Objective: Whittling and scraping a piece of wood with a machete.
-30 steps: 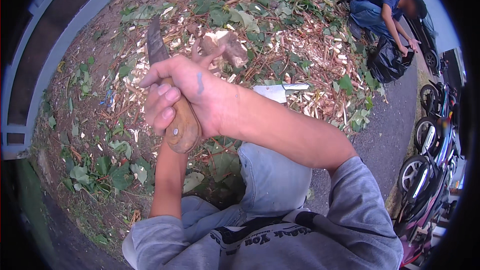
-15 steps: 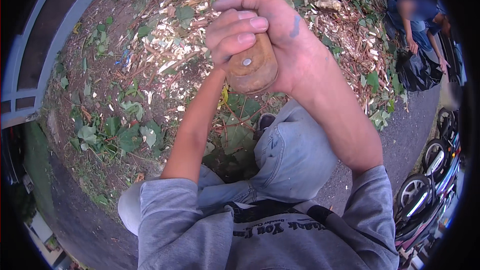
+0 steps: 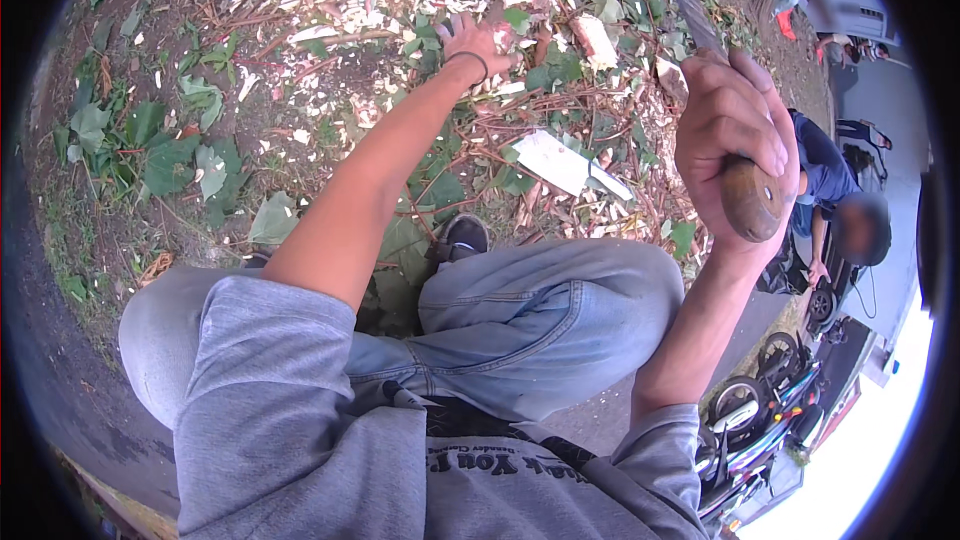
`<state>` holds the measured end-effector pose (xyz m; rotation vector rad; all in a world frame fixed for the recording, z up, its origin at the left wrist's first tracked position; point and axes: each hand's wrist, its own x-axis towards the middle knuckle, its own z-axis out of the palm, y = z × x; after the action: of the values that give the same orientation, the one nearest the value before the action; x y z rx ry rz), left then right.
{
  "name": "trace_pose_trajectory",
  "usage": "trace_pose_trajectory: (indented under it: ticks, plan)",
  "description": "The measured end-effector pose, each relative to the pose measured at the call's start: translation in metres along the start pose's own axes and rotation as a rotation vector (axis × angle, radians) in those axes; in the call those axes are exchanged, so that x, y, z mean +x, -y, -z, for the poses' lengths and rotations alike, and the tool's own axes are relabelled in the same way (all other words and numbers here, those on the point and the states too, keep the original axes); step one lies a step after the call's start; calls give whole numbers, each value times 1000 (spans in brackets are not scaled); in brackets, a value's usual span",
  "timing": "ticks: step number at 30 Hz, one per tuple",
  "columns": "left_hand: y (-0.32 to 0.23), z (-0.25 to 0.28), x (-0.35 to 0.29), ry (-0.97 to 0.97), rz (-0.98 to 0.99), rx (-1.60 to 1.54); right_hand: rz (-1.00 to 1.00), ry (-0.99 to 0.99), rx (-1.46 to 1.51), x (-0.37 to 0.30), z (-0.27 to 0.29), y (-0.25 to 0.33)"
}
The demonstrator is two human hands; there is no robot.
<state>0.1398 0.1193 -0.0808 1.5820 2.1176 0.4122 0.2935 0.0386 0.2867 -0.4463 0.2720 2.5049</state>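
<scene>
A large knife [image 3: 722, 110] with a rounded brown wooden handle is being held raised at the right of the view, its dark blade pointing up and away over the littered ground, the handle butt facing the camera. The right hand [image 3: 735, 130] is clenching around that handle, fingers wrapped fully over it, the forearm rising from a grey sleeve at the lower right. The left hand [image 3: 478, 40] is reaching far forward and down to the ground, a dark band at the wrist, fingers spread and pressing among wood chips [image 3: 345, 35] and stems; whether it is gripping anything there cannot be told. Between the two arms, a second blade, a pale broad cleaver [image 3: 565, 162], is lying flat on the litter, well apart from both hands. The ground is showing bare soil strewn with pale chips, thin twigs and wilting green leaves [image 3: 170, 155]. The person is squatting, knees in light blue jeans [image 3: 540, 310] filling the middle of the view, a dark shoe [image 3: 460, 237] planted just beyond them. At the right edge another person in a dark blue shirt [image 3: 822, 172] is bending over on pavement, near parked motorbikes [image 3: 760, 420].
</scene>
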Motion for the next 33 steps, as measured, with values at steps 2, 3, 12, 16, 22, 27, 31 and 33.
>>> trace_pose_trajectory:
  ticks: [2,3,12,16,22,27,31,33]
  plan:
    - [-10,11,8,45,109,-77,89,-24,59,-8,2,5]
    - [-9,13,14,42,113,-87,86,-30,50,-11,3,7]
    - [12,8,86,-178,38,-453,98,-74,73,-14,11,28]
    - [-13,-6,87,-19,91,-437,69,-71,52,-14,13,33]
    - [-33,-6,71,137,183,-203,49,-85,27,-16,8,27]
    - [-25,7,70,207,165,-212,7,-103,46,-17,6,17]
    - [-31,39,66,178,107,-280,8,-51,65,-10,12,22]
    - [-15,64,68,175,79,-322,-55,-57,82,-6,10,17]
